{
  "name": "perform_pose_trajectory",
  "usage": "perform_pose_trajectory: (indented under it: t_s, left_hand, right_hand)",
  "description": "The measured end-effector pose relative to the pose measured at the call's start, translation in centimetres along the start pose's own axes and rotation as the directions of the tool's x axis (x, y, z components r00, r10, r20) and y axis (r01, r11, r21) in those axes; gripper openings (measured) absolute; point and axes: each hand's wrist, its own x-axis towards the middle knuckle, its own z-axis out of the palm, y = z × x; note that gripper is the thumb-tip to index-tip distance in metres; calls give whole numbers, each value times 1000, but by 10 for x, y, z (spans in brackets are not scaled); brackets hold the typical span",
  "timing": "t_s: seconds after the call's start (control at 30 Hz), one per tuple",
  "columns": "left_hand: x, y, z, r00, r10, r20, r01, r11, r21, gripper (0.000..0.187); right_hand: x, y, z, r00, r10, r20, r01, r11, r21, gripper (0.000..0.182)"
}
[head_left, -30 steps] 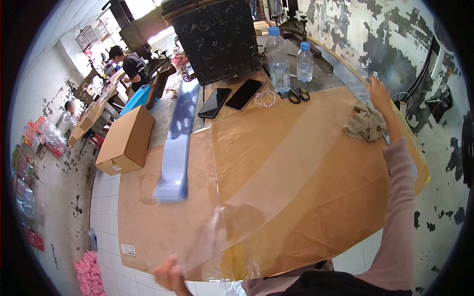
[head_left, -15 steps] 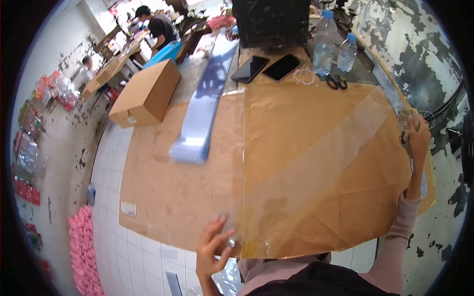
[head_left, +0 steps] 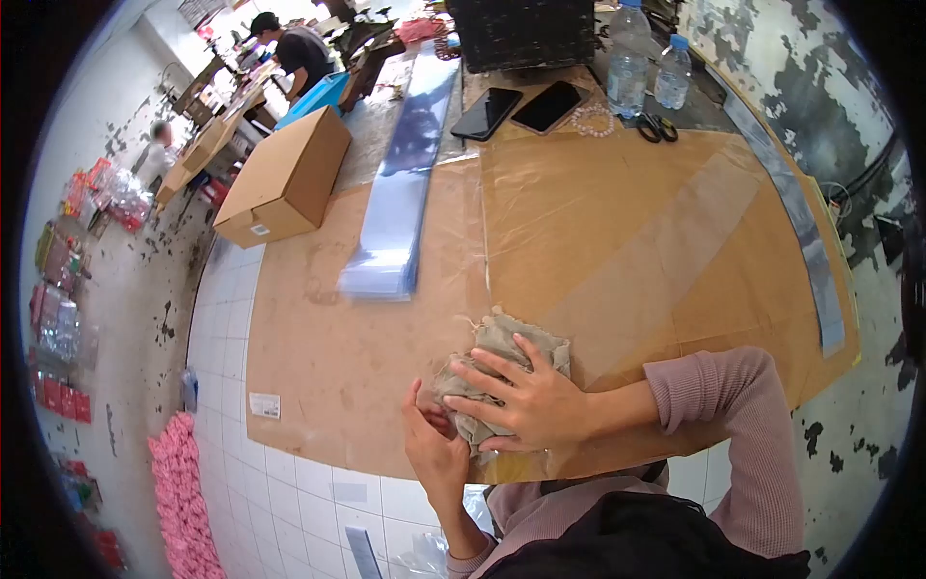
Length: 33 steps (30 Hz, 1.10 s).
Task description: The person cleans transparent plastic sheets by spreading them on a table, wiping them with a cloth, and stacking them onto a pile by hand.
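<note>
A crumpled grey-beige cloth (head_left: 521,338) lies on the brown-covered tabletop (head_left: 675,289) near its front edge. My right hand (head_left: 535,403) rests flat over the cloth, fingers spread and pressing on it. At the cloth's left edge is my left hand (head_left: 436,444), with its fingers curled in; what they hold, if anything, is hidden. Farther up the table lies a stack of clear bluish plastic strips (head_left: 391,217). A wide strip of clear tape (head_left: 666,261) runs diagonally across the covering.
Two phones (head_left: 487,114), a bead bracelet (head_left: 592,121), black scissors (head_left: 657,127) and two water bottles (head_left: 629,68) sit at the back. A cardboard box (head_left: 285,179) stands at the left. A long plastic strip (head_left: 801,212) lies along the right edge. A person (head_left: 299,53) works beyond.
My right hand has brought the cloth from the table's far right edge to the front middle. My left hand has shifted slightly right, and its fingers now curl beside the cloth.
</note>
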Motion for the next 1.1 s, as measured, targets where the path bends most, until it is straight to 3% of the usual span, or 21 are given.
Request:
perform_pose_trajectory:
  t_s: [0.13,0.23,0.27,0.3,0.33,0.43,0.47,0.53,0.57,0.6,0.7,0.8,0.9,0.93,1.1]
  left_hand:
    - [-8,27,-3,967,-242,82,248,966,-78,59]
    - [-6,26,3,993,43,-108,-32,994,108,60]
    - [-2,17,6,976,191,-101,-157,949,272,53]
    - [-2,12,5,984,173,-46,-152,943,296,50]
    - [-2,9,4,989,150,6,-144,935,324,47]
    - [3,2,0,990,98,99,-129,920,370,38]
    - [4,0,-1,989,84,122,-124,917,379,34]
    - [1,-2,-6,988,-34,151,43,998,-54,33]
    - [-2,-3,-8,978,-87,188,137,954,-268,33]
    - [-4,-2,-3,989,-52,137,104,908,-405,46]
    - [-14,17,-11,964,-117,237,229,817,-529,63]
    - [-24,12,0,975,-56,214,174,790,-587,69]
    - [-21,17,19,992,-115,58,124,734,-668,65]
    - [-20,25,15,984,-142,104,175,737,-653,57]
    - [-18,27,19,971,-234,-59,99,610,-786,26]
  right_hand:
    - [-8,6,5,999,-12,41,10,998,60,51]
    - [-8,13,14,1000,-13,-8,14,984,177,48]
    - [-8,15,14,1000,22,11,-24,971,239,48]
    - [-7,16,13,998,53,31,-60,951,304,48]
    - [-5,18,10,993,109,-54,-78,913,400,47]
    - [-3,13,-3,943,316,108,-305,682,665,46]
    - [-4,14,-1,979,203,26,-186,830,526,47]
    - [-9,15,7,996,-57,-72,69,983,173,50]
    - [-9,13,4,998,-57,-42,62,987,148,52]
    - [-9,11,0,998,-56,-10,57,991,125,54]
    - [-8,9,3,1000,-24,4,23,992,124,60]
    - [-9,9,13,999,0,-38,5,988,153,61]
    - [-8,16,23,999,23,-41,-10,959,282,54]
    - [-8,18,25,999,33,-33,-20,940,340,50]
    - [-6,25,8,999,7,-53,-2,996,89,42]
